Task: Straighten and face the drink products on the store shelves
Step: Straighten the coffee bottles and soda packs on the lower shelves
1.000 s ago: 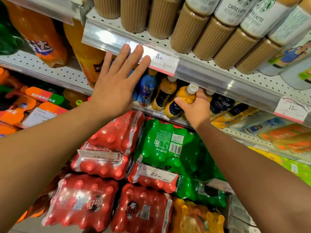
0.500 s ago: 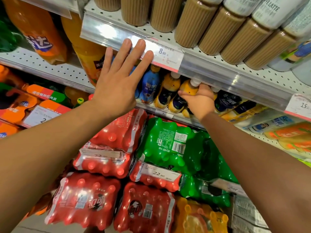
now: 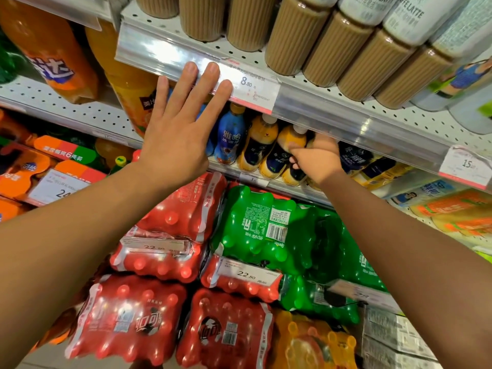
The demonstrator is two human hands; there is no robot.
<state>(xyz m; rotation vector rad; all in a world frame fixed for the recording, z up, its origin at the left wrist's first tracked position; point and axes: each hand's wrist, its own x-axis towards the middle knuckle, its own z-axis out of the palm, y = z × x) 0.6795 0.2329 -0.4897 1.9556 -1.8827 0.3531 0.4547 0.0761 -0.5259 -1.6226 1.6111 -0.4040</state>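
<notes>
The right hand is reaching under the upper shelf's front rail, its grip clamped on a yellow bottle standing in the row at the middle shelf's front edge, beside a blue bottle. To do this well, the bottle should be turning until its dark label is facing out, then sliding flush with its neighbours without tipping them. The left hand is hovering flat, fingers spread apart and gripping nothing, fingertips reaching up to the price tag. Both forearms are stretching upward and forward.
</notes>
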